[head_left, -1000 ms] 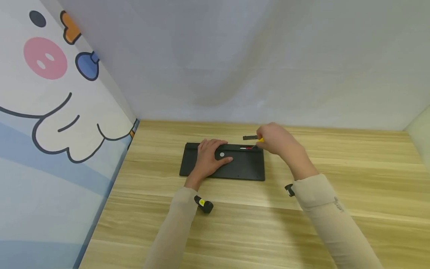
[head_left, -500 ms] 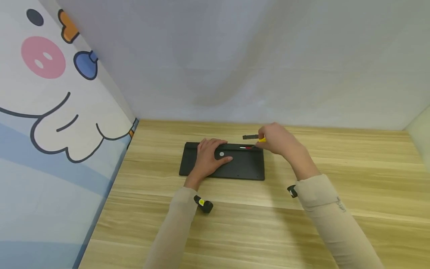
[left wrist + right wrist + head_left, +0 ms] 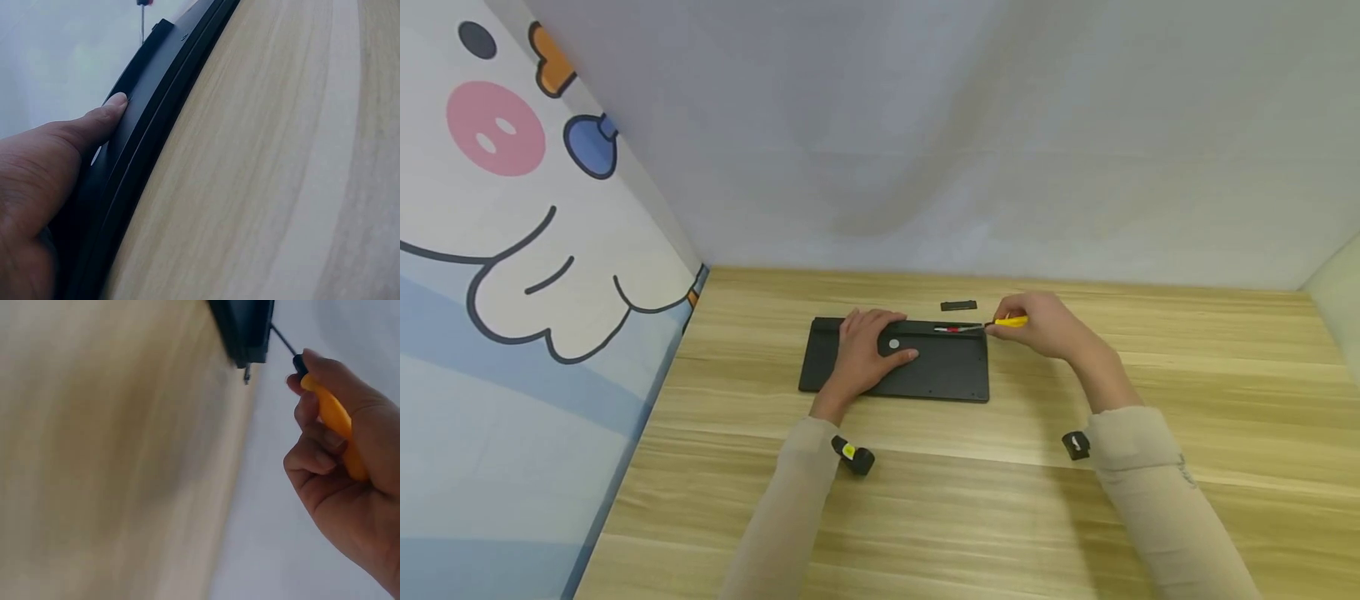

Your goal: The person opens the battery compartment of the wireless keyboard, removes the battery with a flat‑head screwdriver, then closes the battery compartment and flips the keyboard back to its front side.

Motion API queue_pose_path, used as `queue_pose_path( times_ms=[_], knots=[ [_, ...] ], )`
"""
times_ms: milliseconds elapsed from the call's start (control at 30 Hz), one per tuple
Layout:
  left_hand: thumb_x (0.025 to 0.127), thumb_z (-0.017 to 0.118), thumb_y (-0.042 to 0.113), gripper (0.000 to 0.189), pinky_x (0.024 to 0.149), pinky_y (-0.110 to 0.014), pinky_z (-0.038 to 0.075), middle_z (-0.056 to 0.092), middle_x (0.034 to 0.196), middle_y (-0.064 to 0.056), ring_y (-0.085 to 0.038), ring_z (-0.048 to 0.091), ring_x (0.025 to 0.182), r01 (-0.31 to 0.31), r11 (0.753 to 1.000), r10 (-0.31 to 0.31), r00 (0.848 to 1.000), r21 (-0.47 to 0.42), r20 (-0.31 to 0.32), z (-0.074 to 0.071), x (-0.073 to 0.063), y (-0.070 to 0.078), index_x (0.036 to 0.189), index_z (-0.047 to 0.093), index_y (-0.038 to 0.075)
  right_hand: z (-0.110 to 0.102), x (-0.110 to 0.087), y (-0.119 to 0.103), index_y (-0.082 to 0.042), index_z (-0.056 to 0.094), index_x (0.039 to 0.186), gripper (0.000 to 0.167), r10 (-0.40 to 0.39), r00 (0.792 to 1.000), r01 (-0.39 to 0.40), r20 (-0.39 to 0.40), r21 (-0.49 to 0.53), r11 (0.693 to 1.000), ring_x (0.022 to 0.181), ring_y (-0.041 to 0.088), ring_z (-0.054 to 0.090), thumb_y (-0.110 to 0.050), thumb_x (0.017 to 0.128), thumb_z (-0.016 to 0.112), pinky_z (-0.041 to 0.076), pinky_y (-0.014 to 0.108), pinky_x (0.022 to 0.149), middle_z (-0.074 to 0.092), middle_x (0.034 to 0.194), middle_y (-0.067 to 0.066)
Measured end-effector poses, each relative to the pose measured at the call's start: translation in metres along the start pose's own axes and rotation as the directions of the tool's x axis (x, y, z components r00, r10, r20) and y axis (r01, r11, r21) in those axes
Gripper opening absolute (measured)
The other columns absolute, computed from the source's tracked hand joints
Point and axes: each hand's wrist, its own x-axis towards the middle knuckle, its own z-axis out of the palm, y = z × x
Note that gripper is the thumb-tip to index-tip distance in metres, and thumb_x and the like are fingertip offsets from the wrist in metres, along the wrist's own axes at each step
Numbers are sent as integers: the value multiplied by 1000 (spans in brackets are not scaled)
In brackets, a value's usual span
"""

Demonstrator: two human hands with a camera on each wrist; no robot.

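A black keyboard [image 3: 947,375] lies face down on the wooden table, its underside up. Spread across its left half, my left hand [image 3: 863,354] presses it down, fingers at the far edge; in the left wrist view the thumb [image 3: 106,115] lies straight along it. My right hand [image 3: 1047,325] grips a screwdriver [image 3: 334,415] by its yellow handle, just off the keyboard's right end. The thin shaft points left into the uncovered battery slot, where a red and white battery [image 3: 951,329] shows. Behind the keyboard lies the small black battery cover [image 3: 958,306].
The wood-grain table [image 3: 925,500] meets a pale wall [image 3: 955,167] close behind the keyboard. A panel with cartoon drawings [image 3: 512,208] stands on the left. Each wrist carries a small black camera, such as the left one [image 3: 853,456].
My right hand has moved right and turned, drawing the screwdriver back so its yellow handle now shows and points right. The battery cover is fully in sight. My left hand stays put.
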Motion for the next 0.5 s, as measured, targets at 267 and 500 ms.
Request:
queue_pose_path(
  times_ms=[267,500],
  knots=[
    [88,78,46,62,133,-50,10,60,143,-4,-28,47,142,0,1000,0,1000,-3,0,1,-1,-2,142,58,22,12,-4,21,-16,74,100,21,23,1000,-21,-15,134,991,118,35,65,-37,98,69,51,58,103,72,108,10],
    [89,78,47,63,133,-49,9,59,145,-3,-25,48,143,15,1000,-15,1000,15,12,0,0,-1,143,57,23,18,-6,27,-19,76,101,23,52,999,-49,-14,175,983,109,27,64,-40,99,68,51,45,95,73,114,8]
  ],
)
